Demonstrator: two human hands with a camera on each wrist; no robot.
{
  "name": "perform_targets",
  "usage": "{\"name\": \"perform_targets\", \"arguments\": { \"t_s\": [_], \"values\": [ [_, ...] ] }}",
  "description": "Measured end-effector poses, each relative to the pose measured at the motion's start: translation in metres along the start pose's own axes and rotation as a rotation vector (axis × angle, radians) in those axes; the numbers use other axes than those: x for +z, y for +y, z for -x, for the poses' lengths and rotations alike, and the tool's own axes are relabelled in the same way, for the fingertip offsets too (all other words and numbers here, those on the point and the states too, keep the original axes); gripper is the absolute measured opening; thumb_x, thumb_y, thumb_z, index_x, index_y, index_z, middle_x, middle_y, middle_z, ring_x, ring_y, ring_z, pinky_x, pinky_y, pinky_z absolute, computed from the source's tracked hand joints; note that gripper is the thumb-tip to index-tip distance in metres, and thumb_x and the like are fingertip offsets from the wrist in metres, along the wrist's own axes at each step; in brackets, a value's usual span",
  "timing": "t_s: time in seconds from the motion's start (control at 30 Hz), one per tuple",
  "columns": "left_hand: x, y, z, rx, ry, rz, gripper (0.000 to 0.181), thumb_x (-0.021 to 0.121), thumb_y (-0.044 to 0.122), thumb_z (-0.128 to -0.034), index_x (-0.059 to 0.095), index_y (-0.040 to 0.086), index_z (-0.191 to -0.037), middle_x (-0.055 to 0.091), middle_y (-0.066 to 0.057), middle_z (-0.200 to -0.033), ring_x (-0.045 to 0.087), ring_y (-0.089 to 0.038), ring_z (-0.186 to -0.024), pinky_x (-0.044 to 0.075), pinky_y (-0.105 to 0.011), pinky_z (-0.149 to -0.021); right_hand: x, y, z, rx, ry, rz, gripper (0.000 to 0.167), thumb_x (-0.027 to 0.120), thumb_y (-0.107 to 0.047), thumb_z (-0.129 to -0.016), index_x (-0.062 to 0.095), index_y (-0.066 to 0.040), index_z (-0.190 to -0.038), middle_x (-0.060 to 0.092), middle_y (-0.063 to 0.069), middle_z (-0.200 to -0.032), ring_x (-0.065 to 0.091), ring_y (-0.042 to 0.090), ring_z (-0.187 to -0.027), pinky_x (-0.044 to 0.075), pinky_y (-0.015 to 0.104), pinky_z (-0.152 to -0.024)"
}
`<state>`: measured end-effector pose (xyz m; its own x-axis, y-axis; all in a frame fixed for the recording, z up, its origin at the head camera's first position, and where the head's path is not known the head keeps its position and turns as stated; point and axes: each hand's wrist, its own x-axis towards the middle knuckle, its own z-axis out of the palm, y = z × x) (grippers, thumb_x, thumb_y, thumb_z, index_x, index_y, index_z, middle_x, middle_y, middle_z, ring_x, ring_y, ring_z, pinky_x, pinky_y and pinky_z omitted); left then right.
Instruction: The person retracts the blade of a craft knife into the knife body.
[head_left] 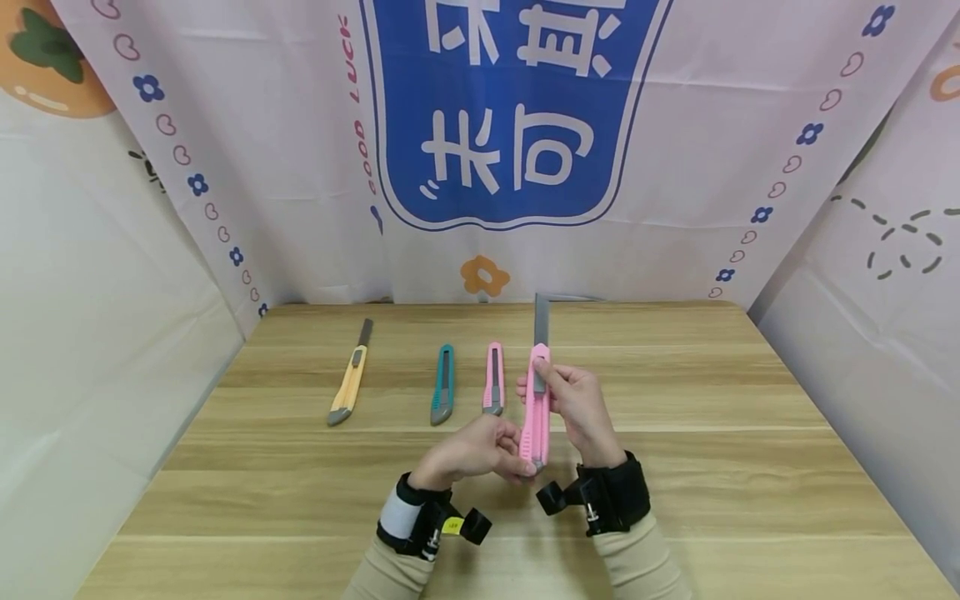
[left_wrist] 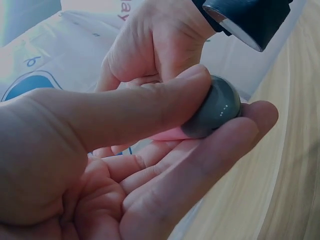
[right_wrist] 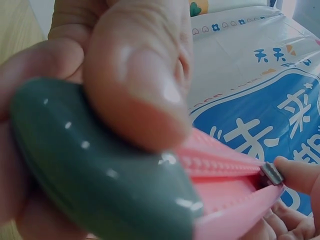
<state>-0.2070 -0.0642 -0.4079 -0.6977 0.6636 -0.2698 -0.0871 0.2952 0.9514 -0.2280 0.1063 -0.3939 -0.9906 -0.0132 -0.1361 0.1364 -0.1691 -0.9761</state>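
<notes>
A large pink utility knife (head_left: 534, 421) is held upright above the table in the head view, its grey blade (head_left: 542, 321) extended from the top. The left hand (head_left: 480, 450) pinches its lower end; in the left wrist view that hand (left_wrist: 115, 150) has thumb and fingers on the grey end cap (left_wrist: 215, 110). The right hand (head_left: 581, 408) grips the upper body, thumb at the slider. In the right wrist view the right thumb (right_wrist: 300, 175) touches the metal slider (right_wrist: 271, 173), and the left thumb (right_wrist: 135, 95) presses the grey cap (right_wrist: 95, 165).
Left of the held knife lie a smaller pink knife (head_left: 494, 379), a teal knife (head_left: 443, 385) and a yellow knife (head_left: 349, 385) with its blade out. The wooden table (head_left: 262, 483) ends at a printed cloth (head_left: 300, 233) behind; more cloth hangs at both sides.
</notes>
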Motion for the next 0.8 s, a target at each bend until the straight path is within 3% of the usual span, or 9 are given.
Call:
{"name": "perform_targets", "arguments": {
  "t_s": [0.3,0.57,0.8],
  "values": [
    [-0.0014,0.0007,0.001,0.012,0.004,-0.012,0.018,0.066,-0.002,-0.0866,0.063,-0.012,-0.102,0.07,-0.029,-0.094,0.07,-0.009,-0.073,0.06,-0.047,-0.081,0.0013,0.0007,0.0008,0.053,0.005,0.039,0.04,0.056,-0.029,-0.098,0.064,0.008,-0.111,0.078,0.005,-0.081,0.073,0.009,-0.072,0.062,0.027,-0.069],
    [-0.0007,0.0003,0.0005,0.014,0.0,-0.018,0.018,0.067,-0.002,-0.0859,0.063,-0.012,-0.101,0.07,-0.029,-0.094,0.068,-0.006,-0.07,0.06,-0.046,-0.081,0.0009,0.0004,0.0006,0.022,0.002,-0.006,0.03,0.06,-0.023,-0.096,0.069,0.006,-0.099,0.076,0.002,-0.073,0.074,0.011,-0.068,0.062,0.028,-0.067],
    [-0.0027,-0.0012,0.0006,0.004,-0.006,-0.015,0.019,0.067,-0.002,-0.0862,0.063,-0.011,-0.102,0.07,-0.027,-0.094,0.069,-0.007,-0.07,0.06,-0.047,-0.082,0.0008,0.0002,0.0012,-0.008,-0.024,-0.024,0.03,0.06,-0.02,-0.096,0.067,0.008,-0.104,0.077,0.001,-0.074,0.074,0.012,-0.071,0.062,0.027,-0.068]
  ]
}}
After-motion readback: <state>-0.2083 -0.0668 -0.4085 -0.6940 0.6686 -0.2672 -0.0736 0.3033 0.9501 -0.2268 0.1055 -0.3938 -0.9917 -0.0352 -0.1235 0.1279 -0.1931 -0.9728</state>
